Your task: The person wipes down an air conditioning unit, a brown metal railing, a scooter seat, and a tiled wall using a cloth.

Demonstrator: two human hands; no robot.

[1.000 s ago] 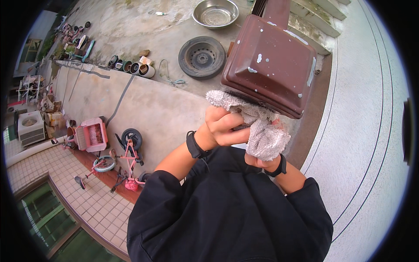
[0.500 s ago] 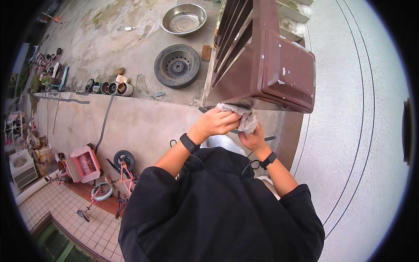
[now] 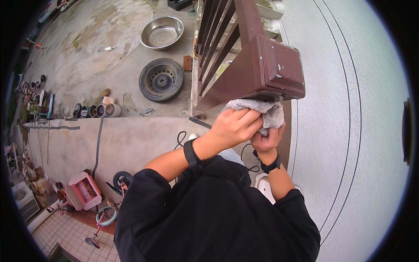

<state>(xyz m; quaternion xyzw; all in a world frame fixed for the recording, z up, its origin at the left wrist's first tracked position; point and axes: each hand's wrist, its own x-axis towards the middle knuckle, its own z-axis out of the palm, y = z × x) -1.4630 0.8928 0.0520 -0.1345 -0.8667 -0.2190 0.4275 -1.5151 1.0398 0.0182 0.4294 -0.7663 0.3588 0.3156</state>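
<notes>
A grey cloth [image 3: 273,117] is bunched between my two hands, just under the end of a brown railing post [image 3: 283,67]. My left hand [image 3: 235,126] is closed on the cloth and presses it up against the post's near side. Lower and to the right, my right hand [image 3: 267,139] grips the hanging end of the same cloth. The post's cap has chipped paint in a few spots. Cloth and fingers cover part of the post's near face.
A white wall [image 3: 323,131] rises close on the right. Dark slats [image 3: 218,48] run away from the post. Beyond lie a tire [image 3: 162,81], a metal basin [image 3: 162,32], a brick [image 3: 187,63] and several pots [image 3: 112,110]. A pink crate [image 3: 85,192] and a small bike [image 3: 106,215] stand lower left.
Both hands have shifted right with the cloth along the post's near side. The view has moved too, so the tire, basin and post appear farther left.
</notes>
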